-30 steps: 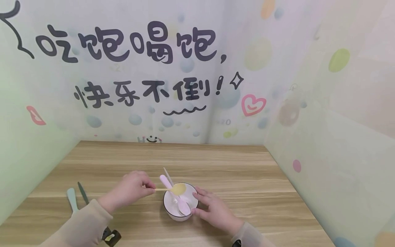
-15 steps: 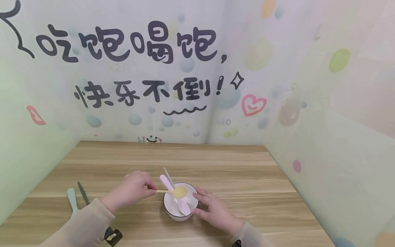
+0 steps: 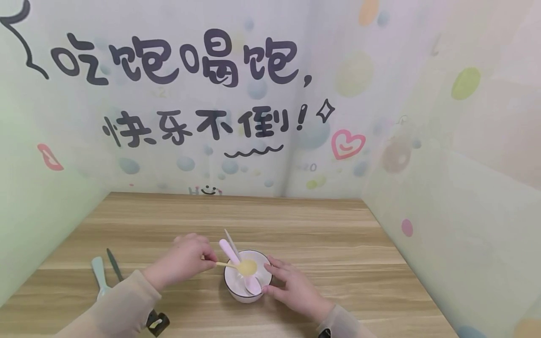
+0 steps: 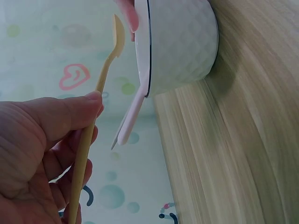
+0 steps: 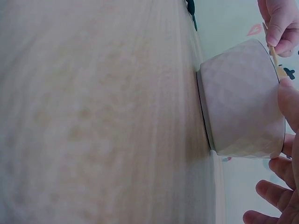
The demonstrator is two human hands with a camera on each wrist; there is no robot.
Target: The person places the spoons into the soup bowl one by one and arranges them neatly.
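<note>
My left hand [image 3: 181, 260] pinches the handle of a yellow spoon [image 3: 247, 267] between thumb and fingers. The spoon's head hangs over a white bowl [image 5: 243, 102] with a dark rim, seen just above the rim in the left wrist view. At the bowl's right side, my right hand [image 3: 296, 288] holds the rim, its thumb on the near part and fingertips farther round. Inside the bowl a pink spoon [image 3: 228, 251] leans with its handle past the far rim. Beside that handle sticks out a thin, pointed, pale grey utensil [image 3: 228, 236].
Left of the bowl, a pale blue-green spoon [image 3: 98, 272] and a dark green pointed utensil [image 3: 113, 263] lie on the wood-grain table [image 3: 329, 234], partly covered by the left sleeve. Printed walls [image 3: 253, 94] enclose the table at the back and both sides.
The left hand has moved slightly right and down, bringing the yellow spoon's head farther over the middle of the bowl. The right hand and the bowl have stayed in place.
</note>
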